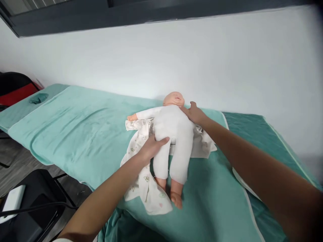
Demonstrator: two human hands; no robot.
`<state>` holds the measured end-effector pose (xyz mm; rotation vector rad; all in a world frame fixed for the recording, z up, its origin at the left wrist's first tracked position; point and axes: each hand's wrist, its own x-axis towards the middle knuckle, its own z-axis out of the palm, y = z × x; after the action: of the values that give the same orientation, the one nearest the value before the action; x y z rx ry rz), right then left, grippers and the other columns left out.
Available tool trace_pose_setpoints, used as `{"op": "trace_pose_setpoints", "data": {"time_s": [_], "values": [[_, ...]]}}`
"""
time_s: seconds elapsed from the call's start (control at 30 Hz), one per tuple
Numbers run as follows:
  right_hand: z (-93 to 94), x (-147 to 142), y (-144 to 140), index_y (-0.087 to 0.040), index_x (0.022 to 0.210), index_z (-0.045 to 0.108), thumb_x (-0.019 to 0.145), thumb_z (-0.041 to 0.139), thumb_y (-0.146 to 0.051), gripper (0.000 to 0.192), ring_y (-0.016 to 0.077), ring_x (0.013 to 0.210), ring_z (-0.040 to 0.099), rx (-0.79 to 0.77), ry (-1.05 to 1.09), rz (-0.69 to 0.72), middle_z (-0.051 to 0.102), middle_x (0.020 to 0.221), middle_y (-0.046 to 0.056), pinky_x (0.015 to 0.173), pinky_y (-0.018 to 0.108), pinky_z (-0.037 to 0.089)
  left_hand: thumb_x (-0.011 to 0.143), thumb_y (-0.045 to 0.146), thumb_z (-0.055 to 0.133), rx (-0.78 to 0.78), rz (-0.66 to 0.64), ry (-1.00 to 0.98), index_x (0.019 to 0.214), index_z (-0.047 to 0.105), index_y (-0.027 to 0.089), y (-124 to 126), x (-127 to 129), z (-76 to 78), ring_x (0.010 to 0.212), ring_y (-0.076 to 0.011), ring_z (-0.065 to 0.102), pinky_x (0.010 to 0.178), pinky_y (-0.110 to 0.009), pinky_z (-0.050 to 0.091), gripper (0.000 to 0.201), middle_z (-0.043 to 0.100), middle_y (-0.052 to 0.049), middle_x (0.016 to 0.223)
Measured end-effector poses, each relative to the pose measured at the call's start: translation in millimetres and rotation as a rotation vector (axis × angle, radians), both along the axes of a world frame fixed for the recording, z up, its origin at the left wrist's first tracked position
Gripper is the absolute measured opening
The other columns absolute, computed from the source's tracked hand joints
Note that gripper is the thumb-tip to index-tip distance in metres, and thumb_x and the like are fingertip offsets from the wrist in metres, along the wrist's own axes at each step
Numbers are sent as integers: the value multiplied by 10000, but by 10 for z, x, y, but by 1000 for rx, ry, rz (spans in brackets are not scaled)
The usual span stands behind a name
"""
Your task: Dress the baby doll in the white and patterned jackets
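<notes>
White-suited doll (174,131) on patterned cloth (146,181); left hand (151,148), right hand (195,114) flat open on it.

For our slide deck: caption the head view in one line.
Both hands rest on a doll lying on a printed cloth.

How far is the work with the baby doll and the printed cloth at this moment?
Done: the baby doll, in a white suit, lies on its back on the printed cloth, spread on the green padded table. In hand: the left hand rests on its hip and the right hand at its shoulder. Left: the cloth lies open, not wrapped around the doll.
</notes>
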<state>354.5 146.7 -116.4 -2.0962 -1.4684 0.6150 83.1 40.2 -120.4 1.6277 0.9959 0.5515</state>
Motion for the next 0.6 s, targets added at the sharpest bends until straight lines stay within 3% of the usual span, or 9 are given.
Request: {"op": "trace_pose_setpoints", "data": {"time_s": [0.07, 0.13, 0.27, 0.43, 0.6], "values": [[-18, 73, 98, -71, 1551, 264, 879, 472, -749, 977, 414, 1281, 574, -13, 8, 82, 598, 1368, 270, 1104, 523, 419, 867, 713, 466, -187, -6, -49, 1299, 640, 214, 69, 68, 128, 1157, -268, 676, 837, -332, 587, 683, 726, -118, 1178], [21, 80, 176, -122, 1513, 367, 866, 469, -775, 925, 405, 1298, 566, 0, 30, 130, 565, 1432, 245, 1095, 508, 440, 812, 759, 473, -278, -38, -64, 1142, 719, 216, 110, 109, 293, 1153, -261, 676, 796, -316, 576, 681, 748, -97, 1055], [247, -112, 340, -157, 1478, 446, 782, 562, -813, 964, 435, 1251, 587, -29, 88, 147, 556, 1444, 241, 983, 534, 520, 797, 768, 453, -290, -77, -45, 934, 742, 212, 213, -53, 561, 1112, -247, 688, 759, -302, 574, 642, 750, -94, 937], [549, -831, 678, -123, 1531, 373, 725, 619, -818, 1092, 449, 1238, 588, 24, 159, 147, 519, 1465, 267, 940, 542, 545, 904, 751, 353, -94, -96, 6, 842, 662, 194, 577, -862, 670, 976, -219, 713, 720, -299, 579, 640, 726, -63, 796], [506, -1714, 1205, -103, 1398, 510, 737, 707, -697, 910, 423, 1181, 626, 107, 272, 292, 614, 1329, 268, 935, 492, 561, 910, 761, 404, 22, -26, 76, 832, 599, 177, 1094, -1769, 609, 888, -205, 695, 718, -337, 582, 621, 694, -33, 714]]}}
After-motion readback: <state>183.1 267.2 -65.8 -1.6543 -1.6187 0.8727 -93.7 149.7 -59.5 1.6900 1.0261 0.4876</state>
